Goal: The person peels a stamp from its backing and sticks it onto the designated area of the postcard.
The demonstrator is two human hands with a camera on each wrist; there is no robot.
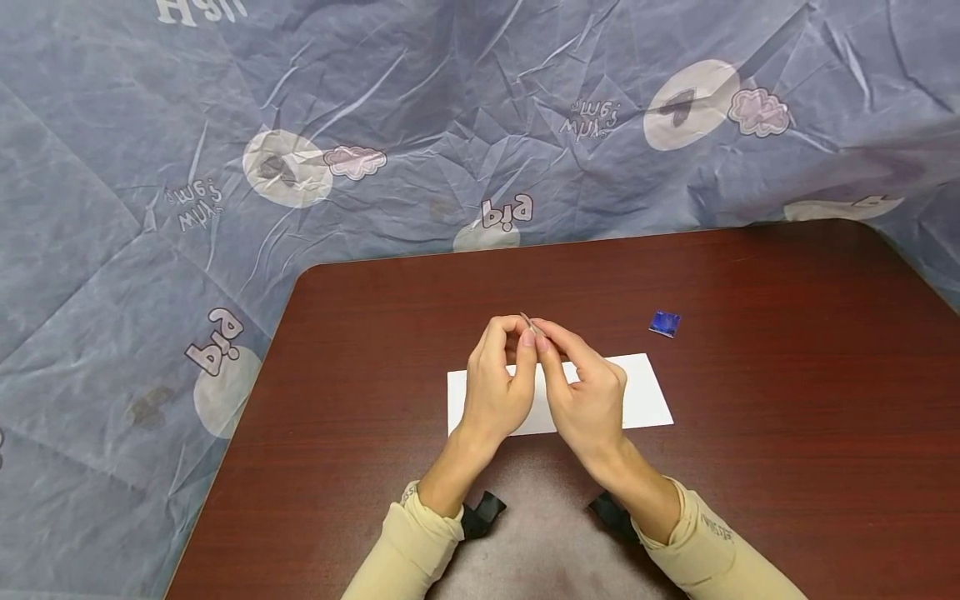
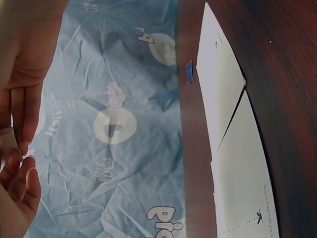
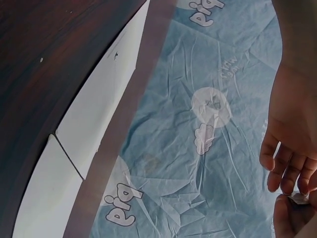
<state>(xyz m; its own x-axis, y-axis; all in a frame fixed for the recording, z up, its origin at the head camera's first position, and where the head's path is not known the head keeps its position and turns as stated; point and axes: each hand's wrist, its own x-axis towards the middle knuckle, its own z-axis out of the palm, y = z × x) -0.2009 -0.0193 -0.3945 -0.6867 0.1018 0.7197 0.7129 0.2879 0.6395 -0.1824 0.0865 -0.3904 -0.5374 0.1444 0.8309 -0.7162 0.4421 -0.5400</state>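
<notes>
Both hands meet above a white paper sheet [image 1: 642,392], fingertips close together. My left hand [image 1: 497,387] pinches a small, thin, pale piece [image 1: 530,324] between thumb and fingers. From the other side my right hand [image 1: 591,396] pinches the same piece, which is mostly hidden by the fingertips. In the right wrist view the small piece [image 3: 299,198] looks whitish and slightly shiny; I cannot tell what it is. Beyond the sheet, to the right, a small blue square [image 1: 664,323] lies flat on the table.
The dark red-brown table [image 1: 787,400] ends at a wrinkled blue-grey cloth [image 1: 420,150] with printed pictures. In the left wrist view, a gap splits the paper's white surface [image 2: 242,158], which bears small print. A black strap [image 1: 483,514] shows under the left wrist.
</notes>
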